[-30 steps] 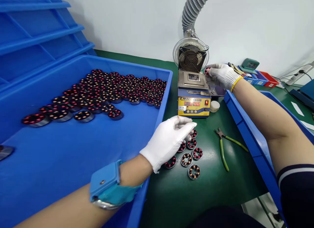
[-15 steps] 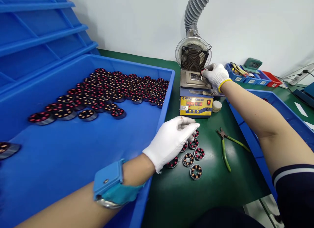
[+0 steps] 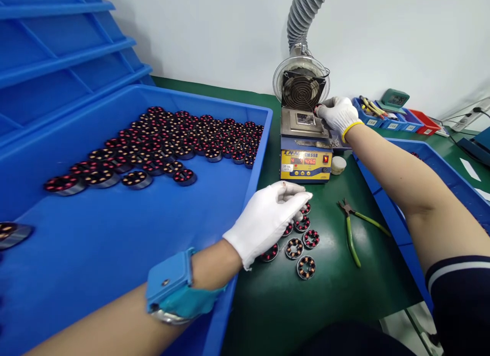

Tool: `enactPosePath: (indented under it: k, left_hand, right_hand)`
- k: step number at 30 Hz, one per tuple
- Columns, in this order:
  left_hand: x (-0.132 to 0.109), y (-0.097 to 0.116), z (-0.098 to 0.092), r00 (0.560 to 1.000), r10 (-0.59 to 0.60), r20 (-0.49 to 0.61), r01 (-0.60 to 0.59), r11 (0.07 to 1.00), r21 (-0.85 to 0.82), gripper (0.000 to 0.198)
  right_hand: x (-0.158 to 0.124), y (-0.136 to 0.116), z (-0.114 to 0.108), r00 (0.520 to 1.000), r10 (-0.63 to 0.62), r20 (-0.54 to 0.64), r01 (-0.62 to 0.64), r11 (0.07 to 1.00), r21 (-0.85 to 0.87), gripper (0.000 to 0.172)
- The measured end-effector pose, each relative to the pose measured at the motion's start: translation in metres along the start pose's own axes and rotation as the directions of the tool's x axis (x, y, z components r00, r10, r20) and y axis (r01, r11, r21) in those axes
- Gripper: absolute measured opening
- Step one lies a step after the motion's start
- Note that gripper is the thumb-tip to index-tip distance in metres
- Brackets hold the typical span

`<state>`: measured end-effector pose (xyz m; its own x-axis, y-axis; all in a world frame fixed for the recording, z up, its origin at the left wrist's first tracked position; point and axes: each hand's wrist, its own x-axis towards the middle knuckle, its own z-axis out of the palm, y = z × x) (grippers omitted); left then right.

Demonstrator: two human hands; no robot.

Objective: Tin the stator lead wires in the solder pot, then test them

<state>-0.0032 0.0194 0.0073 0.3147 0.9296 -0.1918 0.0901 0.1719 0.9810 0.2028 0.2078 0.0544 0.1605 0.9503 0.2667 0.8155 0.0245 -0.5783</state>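
My left hand (image 3: 268,218), in a white glove, rests on the green mat over a small cluster of round wound coil parts (image 3: 300,243), fingers curled together with the tips touching the nearest ones. My right hand (image 3: 337,114), also gloved, is pinched on a small coil part at the right edge of the solder pot (image 3: 305,144), over its square opening. A large blue tray (image 3: 115,233) on the left holds several more coil parts (image 3: 172,141).
A fume fan with a grey hose (image 3: 302,85) stands behind the solder pot. Green-handled cutters (image 3: 350,231) lie on the mat. A second blue tray (image 3: 386,203) sits at the right, small parts bins (image 3: 398,122) at the back, stacked blue trays (image 3: 57,44) far left.
My right hand moved left from beside the pot to its opening, carrying the small coil part. My left hand has stayed over the cluster of coils.
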Motion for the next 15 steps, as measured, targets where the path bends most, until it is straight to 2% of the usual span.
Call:
enactPosePath:
  k: [4, 8, 11, 13, 15]
  left_hand:
    - [0.0, 0.0, 0.0, 1.0, 0.001, -0.003, -0.001, 1.0, 0.003, 0.037]
    - [-0.002, 0.002, 0.0, 1.0, 0.016, 0.014, -0.017, 0.994, 0.105, 0.04]
    - [-0.007, 0.003, 0.003, 0.995, 0.039, 0.09, -0.064, 0.951, 0.302, 0.04]
    - [-0.01, -0.001, 0.006, 0.981, 0.032, 0.19, -0.116, 0.885, 0.452, 0.039]
    - [-0.011, -0.008, 0.008, 0.954, 0.003, 0.3, -0.188, 0.786, 0.589, 0.037]
  right_hand:
    - [-0.006, -0.007, -0.009, 0.991, 0.088, 0.097, -0.117, 0.93, 0.348, 0.014]
    - [-0.029, -0.011, -0.028, 0.97, 0.127, 0.205, -0.223, 0.797, 0.561, 0.014]
    - [-0.06, -0.001, -0.054, 0.952, 0.147, 0.27, -0.288, 0.736, 0.613, 0.006]
    - [-0.083, 0.017, -0.076, 0.95, 0.146, 0.275, -0.285, 0.765, 0.578, 0.004]
    - [-0.104, 0.045, -0.102, 0.943, 0.153, 0.296, -0.289, 0.816, 0.501, 0.013]
